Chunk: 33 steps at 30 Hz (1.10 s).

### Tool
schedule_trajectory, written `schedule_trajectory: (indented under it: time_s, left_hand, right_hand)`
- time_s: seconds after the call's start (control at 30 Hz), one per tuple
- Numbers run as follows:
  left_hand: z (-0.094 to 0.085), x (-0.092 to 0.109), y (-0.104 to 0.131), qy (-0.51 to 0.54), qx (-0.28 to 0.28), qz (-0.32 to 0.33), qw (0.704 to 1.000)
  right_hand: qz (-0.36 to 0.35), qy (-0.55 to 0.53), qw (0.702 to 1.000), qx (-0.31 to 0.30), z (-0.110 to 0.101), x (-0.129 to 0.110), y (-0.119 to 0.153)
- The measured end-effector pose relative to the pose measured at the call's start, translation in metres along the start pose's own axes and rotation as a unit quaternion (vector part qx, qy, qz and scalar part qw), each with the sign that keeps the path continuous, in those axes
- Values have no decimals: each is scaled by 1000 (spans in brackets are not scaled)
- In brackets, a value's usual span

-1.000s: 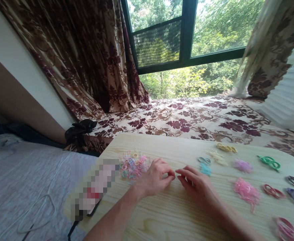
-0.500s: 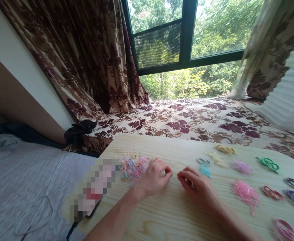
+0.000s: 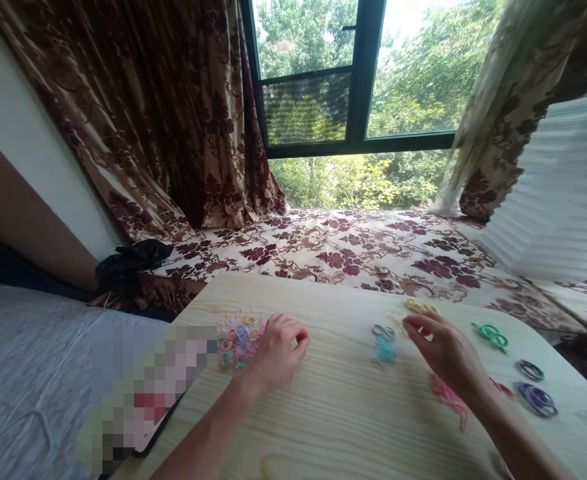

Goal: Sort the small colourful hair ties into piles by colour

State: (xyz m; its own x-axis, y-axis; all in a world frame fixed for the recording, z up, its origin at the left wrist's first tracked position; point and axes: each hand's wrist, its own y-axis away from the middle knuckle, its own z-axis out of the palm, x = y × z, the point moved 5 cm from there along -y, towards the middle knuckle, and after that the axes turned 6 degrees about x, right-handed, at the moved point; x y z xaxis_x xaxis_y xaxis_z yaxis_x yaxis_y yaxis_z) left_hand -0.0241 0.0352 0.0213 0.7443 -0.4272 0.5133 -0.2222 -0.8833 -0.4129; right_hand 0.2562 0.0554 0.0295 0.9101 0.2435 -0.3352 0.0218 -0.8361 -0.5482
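Observation:
My left hand (image 3: 279, 353) rests at the right side of a mixed heap of colourful small elastic hair bands (image 3: 238, 340), partly covering it. Its fingers are curled with thumb and forefinger together; anything between them is too small to make out. Over the sorted piles is my right hand (image 3: 443, 343), its fingertips pinched beside the cream bands (image 3: 397, 317). What it holds, if anything, is hidden. Blue bands (image 3: 384, 350) and grey-blue loops (image 3: 383, 331) lie left of it. Pink bands (image 3: 448, 393) show partly under its wrist.
Yellow loops (image 3: 421, 306), green loops (image 3: 491, 336), a dark loop (image 3: 529, 370) and purple loops (image 3: 536, 399) lie on the wooden table (image 3: 323, 427). A blurred-out pinkish item (image 3: 168, 387) sits at its left edge. A bed (image 3: 23, 373) adjoins the left side.
My right hand has moved right and away from my left hand, out over the sorted piles. My left hand stays beside the mixed heap. The view has turned slightly right.

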Motion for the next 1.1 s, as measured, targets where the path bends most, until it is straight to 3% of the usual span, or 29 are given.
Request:
schedule_trajectory:
  time_s: [0.13, 0.37, 0.5, 0.57, 0.67, 0.83, 0.97, 1.1]
  left_hand:
    - [-4, -7, -2, -17, 9, -14, 1000]
    - [-10, -18, -4, -51, 10, -46, 998]
    - [-14, -23, -5, -58, 15, -55, 997]
    - [-17, -27, -5, -60, 18, -62, 996]
    - [-22, -34, -5, -66, 20, -84, 994]
    - [-25, -36, -5, -70, 5, -86, 994]
    - [-25, -36, -4, -77, -19, -75, 994]
    - [-30, -38, -3, -112, -32, -77, 990]
  right_hand:
    - [17, 53, 998, -16, -1, 20, 0]
    - [-14, 88, 996, -20, 6, 25, 4]
    - [2, 85, 996, -12, 1, 26, 1]
    - [11, 61, 998, -6, -1, 14, 0]
    - [-12, -26, 999, -17, 3, -24, 5]
    - [-104, -152, 975, -126, 35, -91, 36]
    - [-130, -145, 971, -140, 54, -100, 51]
    - [-138, -122, 976, -116, 58, -94, 51]
